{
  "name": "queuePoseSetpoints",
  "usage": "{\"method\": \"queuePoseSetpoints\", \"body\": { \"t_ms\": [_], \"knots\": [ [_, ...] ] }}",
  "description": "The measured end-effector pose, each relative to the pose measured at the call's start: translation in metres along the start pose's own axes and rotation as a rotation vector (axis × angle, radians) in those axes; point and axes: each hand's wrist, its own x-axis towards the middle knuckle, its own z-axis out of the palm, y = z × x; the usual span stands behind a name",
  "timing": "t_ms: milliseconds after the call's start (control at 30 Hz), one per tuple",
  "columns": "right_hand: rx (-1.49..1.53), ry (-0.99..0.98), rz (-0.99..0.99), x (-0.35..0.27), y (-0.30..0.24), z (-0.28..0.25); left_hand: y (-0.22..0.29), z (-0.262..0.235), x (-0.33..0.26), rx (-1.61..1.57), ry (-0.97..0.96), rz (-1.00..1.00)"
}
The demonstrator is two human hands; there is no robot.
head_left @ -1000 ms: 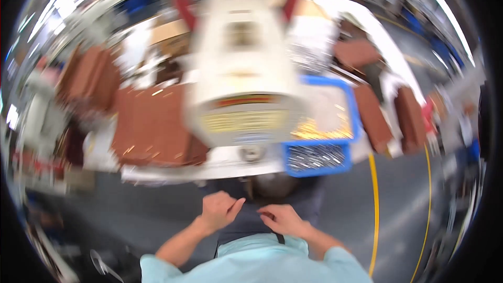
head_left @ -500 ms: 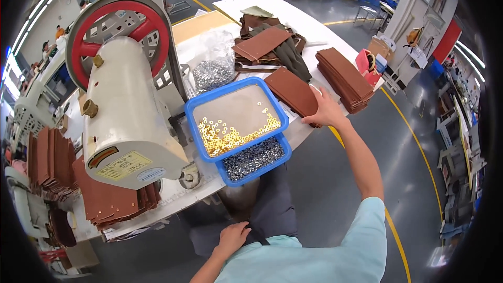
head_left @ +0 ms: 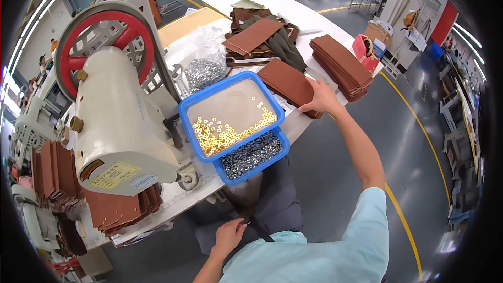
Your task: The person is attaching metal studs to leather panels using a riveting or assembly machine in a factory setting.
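Note:
My right hand (head_left: 323, 96) reaches to the right edge of the table and grips the near end of a stack of brown leather panels (head_left: 285, 84), thumb on one side and fingers on the other. Nothing is in my left hand (head_left: 229, 236), which rests by my lap with its fingers loosely apart. Between the stack and the machine sits a blue-rimmed tray (head_left: 189, 135) of small gold ring-shaped washers (head_left: 216, 137). Partly under it, a second blue tray (head_left: 230, 182) holds small silver metal pieces (head_left: 251, 158).
A cream press machine (head_left: 118, 110) with a red wheel (head_left: 67, 63) stands at left. More brown panels lie stacked below it (head_left: 118, 209) and at the right (head_left: 343, 68). Behind the trays are a plastic bag of metal pieces (head_left: 204, 71), a wrench (head_left: 179, 79) and dark green fabric (head_left: 283, 47).
The view has shifted slightly, moving the table and machine to the left in the picture. My right hand stays at the panel stack's near end; my left hand's fingers have spread a little.

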Motion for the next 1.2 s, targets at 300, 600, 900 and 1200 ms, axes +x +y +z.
{"method": "queuePoseSetpoints", "body": {
  "t_ms": [300,600,900,1200],
  "knots": [
    [-0.119,0.195,-0.045,-0.018,-0.024,0.004,0.014,-0.001,-0.001,0.004,0.028,-0.006],
    [0.719,0.547,0.035,-0.045,0.004,-0.013,0.04,-0.014,0.009,-0.06,0.13,0.208],
    [1.36,-0.532,0.032,-0.214,-0.063,0.045,0.111,-0.051,0.029,-1.11,0.252,0.352],
    [0.94,-0.922,-0.474,-0.201,-0.132,0.06,0.058,-0.066,0.024,-1.242,0.596,0.038]
  ]
}}
